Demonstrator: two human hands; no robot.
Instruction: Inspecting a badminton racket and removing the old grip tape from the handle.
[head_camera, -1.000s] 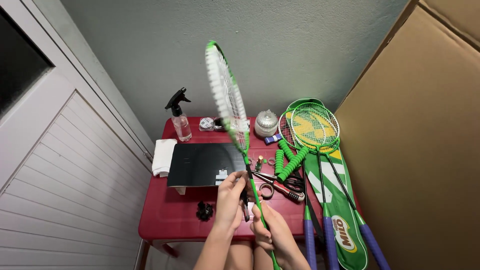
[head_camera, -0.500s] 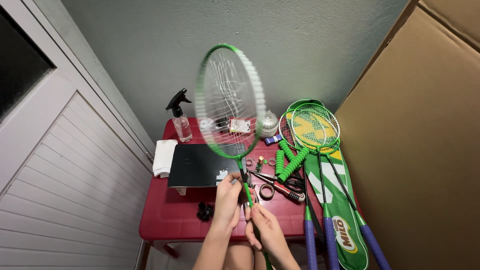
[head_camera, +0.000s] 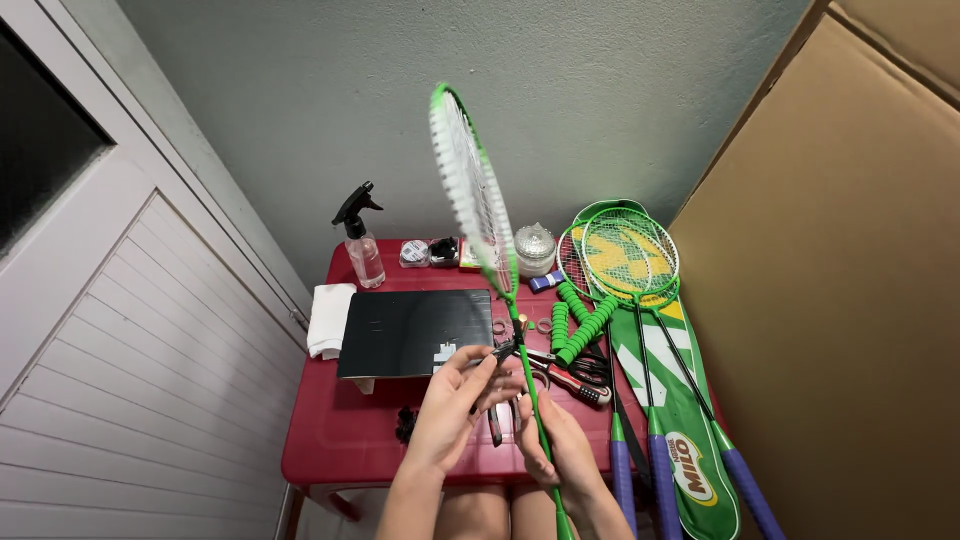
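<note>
Head view: right hand (head_camera: 560, 455) grips the green-framed badminton racket (head_camera: 478, 205) by its shaft, upright and edge-on; left hand (head_camera: 455, 405) pinches a small dark tool (head_camera: 503, 350) against it, steadying.

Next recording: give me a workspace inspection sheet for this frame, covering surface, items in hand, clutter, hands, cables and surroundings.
Surface: small red table, crowded towards the back and right.
Items in hand: green racket held upright, its head turned nearly edge-on to the camera; a small dark tool sits at the shaft.
Clutter: spray bottle, black flat case, folded white cloth, green foam grips, scissors, clear dome-shaped container.
Hands: left hand pinches the tool against the shaft; right hand grips the shaft lower down.
Cables: nothing seen.
Surroundings: spare rackets on a green cover at right, cardboard sheet, white panelled door, grey wall.
</note>
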